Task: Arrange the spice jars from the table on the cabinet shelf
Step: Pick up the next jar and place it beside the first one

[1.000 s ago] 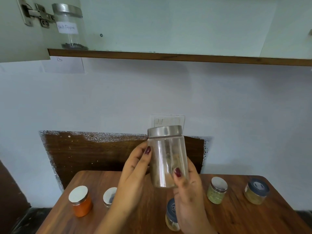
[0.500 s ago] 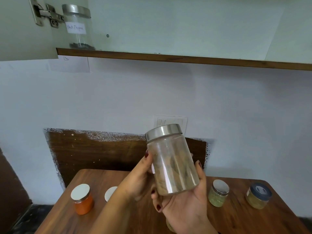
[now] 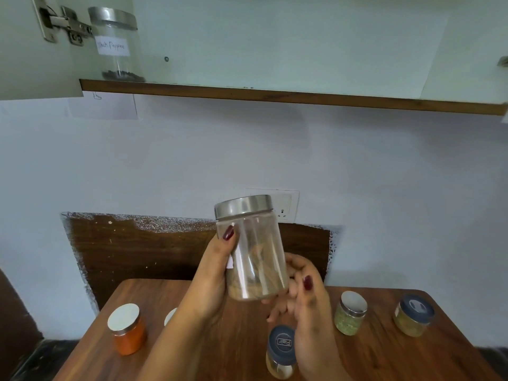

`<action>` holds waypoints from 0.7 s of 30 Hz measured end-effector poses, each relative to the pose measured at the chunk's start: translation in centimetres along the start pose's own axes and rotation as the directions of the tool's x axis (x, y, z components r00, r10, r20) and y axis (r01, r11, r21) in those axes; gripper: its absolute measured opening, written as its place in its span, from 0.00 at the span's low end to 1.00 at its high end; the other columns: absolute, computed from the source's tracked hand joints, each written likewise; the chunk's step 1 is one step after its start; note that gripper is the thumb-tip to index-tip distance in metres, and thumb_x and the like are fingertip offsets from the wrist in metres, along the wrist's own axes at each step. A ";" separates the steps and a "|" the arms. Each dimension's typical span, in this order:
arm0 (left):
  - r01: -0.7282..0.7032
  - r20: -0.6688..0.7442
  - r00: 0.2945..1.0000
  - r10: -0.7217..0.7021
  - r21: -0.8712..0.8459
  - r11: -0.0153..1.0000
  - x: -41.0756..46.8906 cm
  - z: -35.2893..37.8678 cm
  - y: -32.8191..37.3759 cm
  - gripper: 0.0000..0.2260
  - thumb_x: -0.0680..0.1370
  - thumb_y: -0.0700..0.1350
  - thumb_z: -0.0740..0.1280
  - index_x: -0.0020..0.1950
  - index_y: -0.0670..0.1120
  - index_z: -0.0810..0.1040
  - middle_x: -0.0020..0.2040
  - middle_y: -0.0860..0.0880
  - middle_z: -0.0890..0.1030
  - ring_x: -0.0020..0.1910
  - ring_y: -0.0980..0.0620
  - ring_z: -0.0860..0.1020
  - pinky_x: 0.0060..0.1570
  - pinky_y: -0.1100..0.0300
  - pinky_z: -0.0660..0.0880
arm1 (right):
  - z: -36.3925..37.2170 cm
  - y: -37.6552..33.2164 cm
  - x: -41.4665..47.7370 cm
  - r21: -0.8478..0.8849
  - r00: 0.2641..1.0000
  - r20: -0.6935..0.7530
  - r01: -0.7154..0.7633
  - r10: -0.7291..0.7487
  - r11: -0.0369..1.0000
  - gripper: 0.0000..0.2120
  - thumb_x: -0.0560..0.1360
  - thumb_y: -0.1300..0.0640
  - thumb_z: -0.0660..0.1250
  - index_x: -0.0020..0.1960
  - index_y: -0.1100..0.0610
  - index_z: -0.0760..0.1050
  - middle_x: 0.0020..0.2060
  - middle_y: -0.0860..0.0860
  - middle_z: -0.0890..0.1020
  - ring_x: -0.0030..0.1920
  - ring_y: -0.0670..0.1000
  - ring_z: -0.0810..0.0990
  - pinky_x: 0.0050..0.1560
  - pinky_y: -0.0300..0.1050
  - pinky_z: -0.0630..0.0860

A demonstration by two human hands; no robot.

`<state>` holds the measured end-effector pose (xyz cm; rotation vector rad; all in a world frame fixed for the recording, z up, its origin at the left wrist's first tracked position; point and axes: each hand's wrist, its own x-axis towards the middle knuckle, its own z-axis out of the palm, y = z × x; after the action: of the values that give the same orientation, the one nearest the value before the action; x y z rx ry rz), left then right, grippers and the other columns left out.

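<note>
My left hand (image 3: 211,276) grips a tall clear jar (image 3: 255,259) with a steel lid and brown sticks inside, held slightly tilted above the wooden table (image 3: 233,339). My right hand (image 3: 308,306) sits at the jar's lower right with fingers loosely curled, its thumb off the glass. Overhead runs the cabinet shelf (image 3: 275,96), with a labelled black pepper jar (image 3: 116,48) at its left end. On the table stand an orange spice jar (image 3: 127,331), a blue-lidded jar (image 3: 281,350), a green spice jar (image 3: 350,312) and another blue-lidded jar (image 3: 413,314).
The lid of one more jar (image 3: 170,316) peeks out behind my left forearm. An open cabinet door with a hinge (image 3: 63,23) hangs at the upper left. A wall socket (image 3: 286,207) is behind the held jar. The shelf right of the pepper jar is bare.
The jar passed from resting in my right palm to my left hand's grip. My right hand loosened and dropped to the jar's lower right. The view came closer to the shelf.
</note>
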<state>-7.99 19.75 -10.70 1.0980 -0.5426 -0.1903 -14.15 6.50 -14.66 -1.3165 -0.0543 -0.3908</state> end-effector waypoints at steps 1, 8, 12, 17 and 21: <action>-0.009 -0.021 1.000 0.010 0.020 1.000 0.0 0.1 0.1 0.34 0.66 0.68 0.72 0.57 0.41 0.81 0.51 0.36 0.82 0.50 0.40 0.82 0.52 0.46 0.79 | 0.2 0.0 -0.5 -0.074 0.997 -0.023 0.078 -0.080 0.994 0.49 0.53 0.21 0.69 0.63 0.52 0.69 0.48 0.55 0.82 0.35 0.56 0.83 0.25 0.47 0.78; -0.068 -0.004 0.997 0.071 0.244 0.967 -0.3 0.5 0.3 0.30 0.71 0.65 0.69 0.59 0.41 0.76 0.50 0.44 0.85 0.50 0.46 0.84 0.46 0.58 0.80 | 1.5 -0.7 -1.8 -0.353 0.906 0.035 0.407 -0.423 0.842 0.44 0.68 0.38 0.72 0.77 0.48 0.55 0.67 0.50 0.71 0.57 0.53 0.81 0.49 0.48 0.82; -0.052 -0.035 0.997 0.068 0.335 0.941 -0.4 0.8 -0.1 0.28 0.69 0.64 0.67 0.59 0.43 0.77 0.50 0.45 0.84 0.51 0.47 0.84 0.47 0.58 0.80 | 1.9 -0.8 -2.0 -0.509 0.874 0.106 0.457 -0.474 0.729 0.43 0.72 0.43 0.71 0.78 0.52 0.52 0.73 0.46 0.66 0.69 0.50 0.72 0.61 0.44 0.77; -0.046 -0.055 0.996 0.070 0.362 0.931 -0.6 0.9 -0.1 0.28 0.67 0.66 0.68 0.59 0.48 0.78 0.51 0.50 0.84 0.51 0.52 0.83 0.47 0.62 0.79 | 1.9 -1.0 -1.7 -0.486 0.886 0.093 0.438 -0.454 0.756 0.41 0.73 0.43 0.70 0.78 0.54 0.54 0.73 0.47 0.65 0.71 0.52 0.70 0.63 0.51 0.76; -0.015 -0.028 0.999 0.025 0.326 0.945 -0.2 1.1 0.0 0.24 0.70 0.63 0.67 0.57 0.48 0.78 0.49 0.54 0.85 0.51 0.48 0.83 0.47 0.63 0.79 | 1.8 -0.5 -1.9 -0.418 0.880 0.052 0.448 -0.472 0.790 0.41 0.72 0.45 0.70 0.78 0.53 0.54 0.73 0.50 0.66 0.71 0.54 0.69 0.64 0.53 0.74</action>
<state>-8.75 18.97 -10.34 1.4149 -0.5689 -0.0651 -15.80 8.55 -14.20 -1.7193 -0.2631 -0.8986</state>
